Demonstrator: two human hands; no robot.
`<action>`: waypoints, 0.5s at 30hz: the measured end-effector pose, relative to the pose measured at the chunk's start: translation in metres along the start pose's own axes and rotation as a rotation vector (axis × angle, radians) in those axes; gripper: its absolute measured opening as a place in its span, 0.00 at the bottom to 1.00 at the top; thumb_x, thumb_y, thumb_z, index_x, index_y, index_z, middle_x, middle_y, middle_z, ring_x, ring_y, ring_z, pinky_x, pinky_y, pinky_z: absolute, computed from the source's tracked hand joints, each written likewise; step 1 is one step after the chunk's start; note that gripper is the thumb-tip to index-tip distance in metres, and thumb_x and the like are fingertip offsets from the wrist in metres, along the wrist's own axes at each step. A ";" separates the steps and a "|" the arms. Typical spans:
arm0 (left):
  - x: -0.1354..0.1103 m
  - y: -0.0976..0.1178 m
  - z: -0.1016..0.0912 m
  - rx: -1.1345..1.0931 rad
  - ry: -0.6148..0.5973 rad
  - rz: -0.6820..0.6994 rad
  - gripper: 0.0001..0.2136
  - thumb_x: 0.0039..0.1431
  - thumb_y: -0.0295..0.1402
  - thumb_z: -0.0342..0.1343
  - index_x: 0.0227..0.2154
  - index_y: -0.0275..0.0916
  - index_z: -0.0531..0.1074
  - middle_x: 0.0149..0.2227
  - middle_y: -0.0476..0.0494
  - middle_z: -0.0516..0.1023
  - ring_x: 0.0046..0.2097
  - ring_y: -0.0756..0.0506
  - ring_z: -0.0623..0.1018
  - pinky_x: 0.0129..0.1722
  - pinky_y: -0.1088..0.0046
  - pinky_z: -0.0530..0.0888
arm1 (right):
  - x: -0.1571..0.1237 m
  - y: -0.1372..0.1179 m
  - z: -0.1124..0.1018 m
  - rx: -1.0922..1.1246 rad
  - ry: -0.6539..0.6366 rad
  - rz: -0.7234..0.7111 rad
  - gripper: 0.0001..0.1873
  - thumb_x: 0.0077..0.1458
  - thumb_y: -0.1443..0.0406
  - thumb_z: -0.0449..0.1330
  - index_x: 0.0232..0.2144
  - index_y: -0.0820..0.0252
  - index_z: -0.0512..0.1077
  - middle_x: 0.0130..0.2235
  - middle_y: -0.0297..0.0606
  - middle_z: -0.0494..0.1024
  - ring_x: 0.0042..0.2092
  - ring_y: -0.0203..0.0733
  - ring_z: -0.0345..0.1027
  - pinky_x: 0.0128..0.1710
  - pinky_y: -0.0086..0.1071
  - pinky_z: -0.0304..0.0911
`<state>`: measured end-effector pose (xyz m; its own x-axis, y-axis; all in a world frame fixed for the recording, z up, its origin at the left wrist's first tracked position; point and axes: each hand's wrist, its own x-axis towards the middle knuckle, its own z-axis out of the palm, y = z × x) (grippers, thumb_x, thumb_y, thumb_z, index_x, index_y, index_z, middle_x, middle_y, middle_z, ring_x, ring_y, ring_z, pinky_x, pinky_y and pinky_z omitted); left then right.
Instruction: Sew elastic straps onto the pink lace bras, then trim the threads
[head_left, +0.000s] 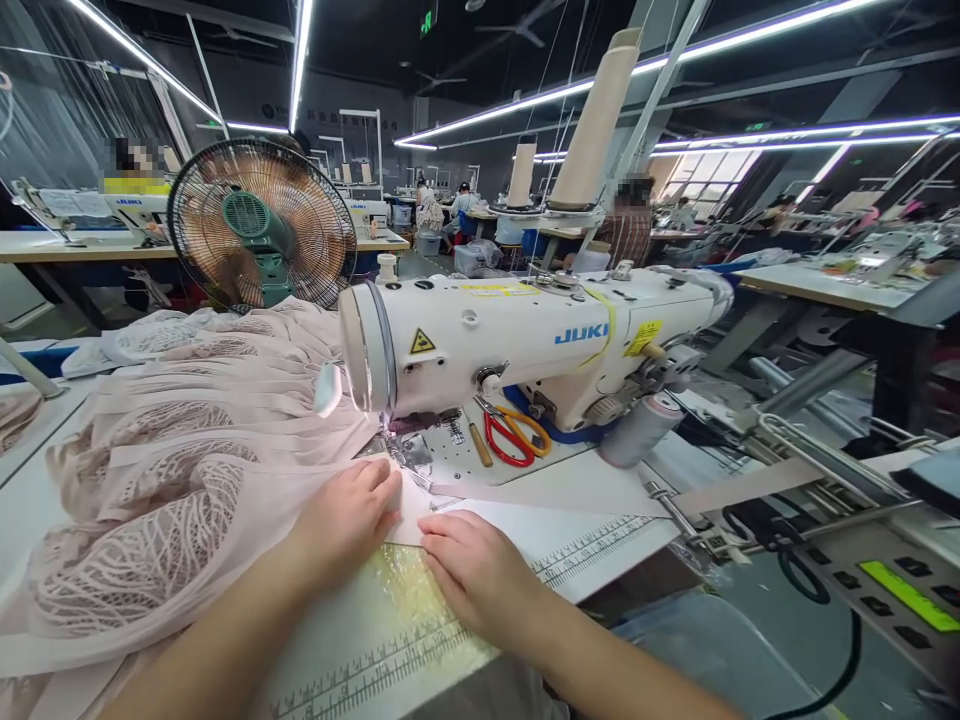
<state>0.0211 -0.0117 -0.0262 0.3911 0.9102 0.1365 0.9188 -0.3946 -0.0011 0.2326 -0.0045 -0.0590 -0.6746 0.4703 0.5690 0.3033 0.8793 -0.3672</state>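
One sewing machine [487, 340] stands nearest. Before it are two hands, a left hand [351, 505] and a right hand [472, 560]; behind it to the left, one fan [259, 215]; behind it, two big thread cones [596, 125]; under its arm, one wooden-handled tool [480, 445]; to its right, one green display [911, 592].

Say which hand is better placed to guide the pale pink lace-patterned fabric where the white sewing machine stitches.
Probably the left hand: it lies on the fabric, close to where the sewing machine stitches, while the right hand sits farther from there.
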 end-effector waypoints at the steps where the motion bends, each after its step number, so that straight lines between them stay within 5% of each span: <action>1: 0.001 -0.003 0.004 0.009 0.016 0.011 0.16 0.61 0.32 0.48 0.51 0.35 0.69 0.53 0.31 0.72 0.54 0.37 0.73 0.50 0.58 0.73 | 0.000 0.000 0.001 -0.003 0.000 -0.003 0.11 0.59 0.72 0.50 0.37 0.64 0.72 0.43 0.46 0.76 0.42 0.47 0.69 0.43 0.39 0.69; 8: -0.002 0.008 0.003 0.163 0.013 0.058 0.17 0.56 0.23 0.49 0.48 0.37 0.72 0.54 0.37 0.73 0.56 0.35 0.70 0.51 0.55 0.69 | 0.003 0.003 0.004 -0.013 -0.056 -0.008 0.13 0.59 0.71 0.50 0.43 0.66 0.72 0.47 0.48 0.75 0.46 0.48 0.68 0.48 0.41 0.67; 12: -0.014 0.029 -0.008 0.197 -0.080 0.095 0.15 0.54 0.23 0.48 0.41 0.37 0.76 0.46 0.38 0.78 0.44 0.37 0.75 0.37 0.59 0.72 | 0.005 0.003 0.004 0.009 -0.095 -0.017 0.14 0.58 0.72 0.49 0.44 0.68 0.71 0.48 0.49 0.74 0.49 0.48 0.68 0.51 0.41 0.66; 15: -0.023 0.035 -0.003 0.251 -0.108 0.108 0.20 0.52 0.22 0.48 0.48 0.33 0.74 0.54 0.35 0.74 0.38 0.40 0.76 0.34 0.62 0.72 | 0.006 0.003 0.003 0.024 -0.114 -0.024 0.15 0.59 0.72 0.49 0.46 0.67 0.70 0.50 0.48 0.74 0.51 0.47 0.67 0.52 0.40 0.66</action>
<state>0.0443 -0.0467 -0.0265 0.4781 0.8782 0.0162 0.8509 -0.4585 -0.2564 0.2271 0.0006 -0.0589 -0.7539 0.4367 0.4909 0.2710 0.8873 -0.3731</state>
